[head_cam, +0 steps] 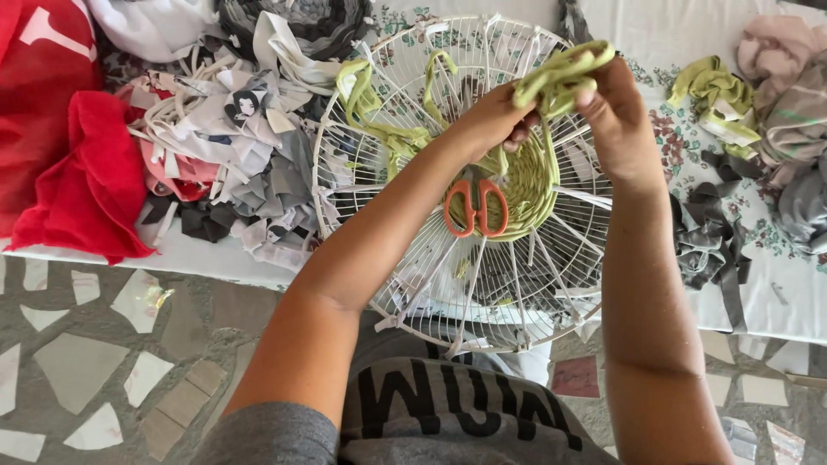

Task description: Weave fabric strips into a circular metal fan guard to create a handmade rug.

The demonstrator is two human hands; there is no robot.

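Green fabric strip (560, 76) was pinched in both your hands, left hand (500, 120) and right hand (616, 112), close together above the wire frame (413, 267), scissors (475, 207) just below.

Both bare forearms reach forward; left hand (495, 120) and right hand (616, 112) meet, raised, fingers (588, 93) pinched (thumbs partly hidden).
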